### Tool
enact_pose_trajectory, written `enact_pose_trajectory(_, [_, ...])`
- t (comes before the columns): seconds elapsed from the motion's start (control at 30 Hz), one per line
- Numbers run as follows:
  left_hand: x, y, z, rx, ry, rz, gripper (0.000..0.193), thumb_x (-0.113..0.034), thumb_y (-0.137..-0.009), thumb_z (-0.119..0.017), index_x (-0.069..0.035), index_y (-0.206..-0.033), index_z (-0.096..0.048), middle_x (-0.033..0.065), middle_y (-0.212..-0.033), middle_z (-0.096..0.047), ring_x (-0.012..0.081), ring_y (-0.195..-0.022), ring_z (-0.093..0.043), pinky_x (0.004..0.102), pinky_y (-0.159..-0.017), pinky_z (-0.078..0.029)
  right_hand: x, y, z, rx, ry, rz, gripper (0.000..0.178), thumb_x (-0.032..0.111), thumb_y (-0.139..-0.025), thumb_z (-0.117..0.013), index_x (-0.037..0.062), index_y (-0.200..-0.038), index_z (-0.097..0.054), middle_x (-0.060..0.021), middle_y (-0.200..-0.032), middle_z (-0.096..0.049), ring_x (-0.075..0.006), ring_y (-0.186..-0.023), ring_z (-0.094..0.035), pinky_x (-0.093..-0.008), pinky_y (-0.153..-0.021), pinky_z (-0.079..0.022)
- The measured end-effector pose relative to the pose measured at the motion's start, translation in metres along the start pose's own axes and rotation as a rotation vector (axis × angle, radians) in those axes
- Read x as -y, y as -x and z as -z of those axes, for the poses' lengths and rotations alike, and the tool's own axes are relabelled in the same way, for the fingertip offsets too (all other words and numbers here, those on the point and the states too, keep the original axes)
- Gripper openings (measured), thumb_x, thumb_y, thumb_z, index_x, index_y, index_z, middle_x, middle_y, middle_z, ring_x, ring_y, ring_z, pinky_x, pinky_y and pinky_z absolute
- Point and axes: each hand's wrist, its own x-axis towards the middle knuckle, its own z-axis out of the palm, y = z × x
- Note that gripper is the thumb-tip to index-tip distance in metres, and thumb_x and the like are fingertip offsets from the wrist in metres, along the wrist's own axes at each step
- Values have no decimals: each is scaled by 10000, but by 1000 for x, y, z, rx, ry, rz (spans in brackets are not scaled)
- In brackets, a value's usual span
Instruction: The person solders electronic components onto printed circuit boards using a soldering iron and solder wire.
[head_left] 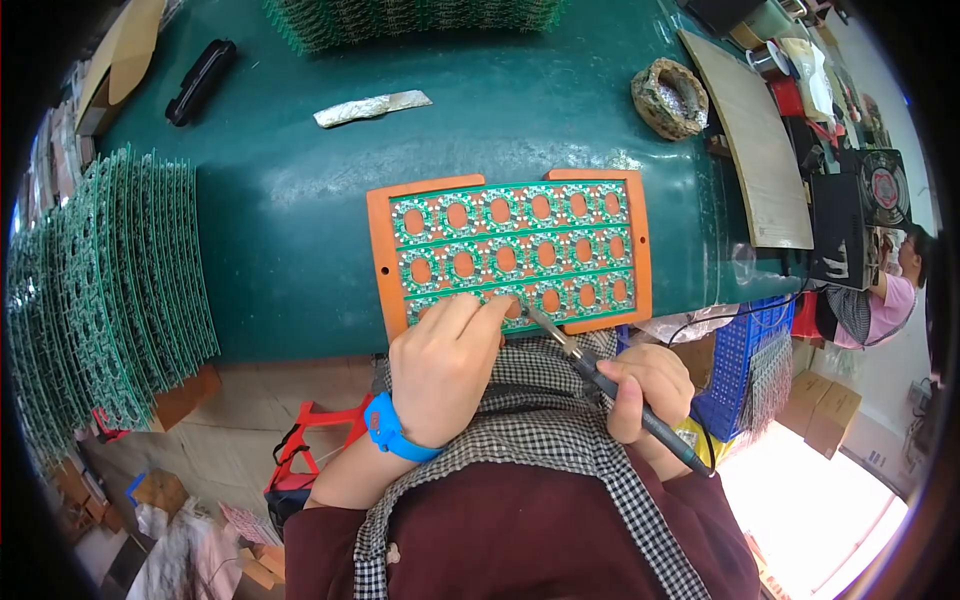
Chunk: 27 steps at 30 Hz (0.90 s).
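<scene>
**Soldering at the orange frame: both hands engaged**

Landmark: the orange frame (378, 245), lying flat on the green bench (290, 200). It carries a green panel (510, 250) of ring-shaped circuit boards in three rows.

Left hand (440, 365): rests at the frame's near edge, left of centre. Fingers are curled, with the tips (487, 308) pressed onto the nearest row of the panel. Whether they pinch anything cannot be told. A blue wrist strap (393, 430) sits on that wrist.

Right hand (650, 390): just below the frame's near right corner, off the bench edge. It is closed around the black handle of a soldering iron (640, 410), held like a pen. The metal tip (535, 317) slants up and left to the panel's nearest row, right beside the left fingertips. The iron's cord trails from the handle's lower end.

Surroundings, relative to the frame:
- Far left: a large fanned stack of panels (110, 290) standing on edge.
- Beyond, at the bench's far edge: a second stack (410, 20).
- Beyond and left: a strip of foil (372, 107) and a black case (200, 82).
- Beyond and right: a round tip cleaner (668, 98).
- Right: a beige board (760, 150), then a black fan (880, 190).
- Below right: a blue crate (745, 360).

Another person (895, 290) sits at the far right edge of view.
</scene>
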Motion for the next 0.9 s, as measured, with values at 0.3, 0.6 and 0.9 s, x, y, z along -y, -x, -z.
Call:
enact_pose_trajectory(0.3, [9, 15, 5, -58, 62, 35, 178, 56, -751, -680, -25, -904, -640, 83, -710, -549, 224, -564, -581, 306, -482, -448, 2, -1, -11, 18, -28, 61, 120, 64, -750, -568, -13, -753, -660, -76, -582, -597, -195, -462, -577, -289, -435, -457])
enact_pose_trajectory(0.6, [10, 14, 9, -36, 17, -11, 191, 30, -734, -707, -29, -907, -654, 66, -690, -521, 214, -533, -536, 317, -467, -426, 1, 0, -12, 31, -26, 63, 110, 60, -751, -573, -18, -746, -650, -79, -585, -604, -202, -462, -585, -293, -434, -465])
enact_pose_trajectory(0.9, [17, -10, 6, -116, -24, 21, 172, -16, -748, -694, -48, -901, -624, 61, -728, -535, 214, -579, -570, 321, -492, -457, -4, -17, -8, 22, 58, -27, 130, 55, -756, -543, -18, -796, -643, -96, -624, -612, -212, -494, -578, -327, -467, -449])
